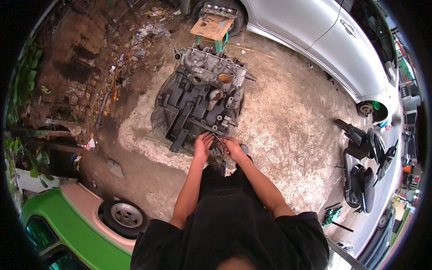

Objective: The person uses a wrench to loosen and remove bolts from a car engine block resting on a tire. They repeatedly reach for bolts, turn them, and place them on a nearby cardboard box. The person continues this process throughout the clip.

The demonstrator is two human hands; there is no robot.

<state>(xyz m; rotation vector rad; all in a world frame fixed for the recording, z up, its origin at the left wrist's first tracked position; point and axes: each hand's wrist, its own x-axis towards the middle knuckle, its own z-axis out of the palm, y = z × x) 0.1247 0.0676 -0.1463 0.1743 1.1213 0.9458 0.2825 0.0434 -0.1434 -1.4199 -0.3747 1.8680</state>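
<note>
Right hand pinches a thin piece; left hand alongside, can't tell its grip. Pinch slips, fingers could hit the engine.

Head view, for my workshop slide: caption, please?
Bare left hand and right hand at the near end of an engine.

hands: 2 | engine: 1 | wood-topped green stool: 1 | green-and-pink vehicle: 1

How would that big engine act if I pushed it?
The engine would probably feel very heavy, because it looks like a big lump of metal. It likely wouldn't roll, since its shape is blocky. It seems unlikely to tip, because it sits broad and low.
</note>
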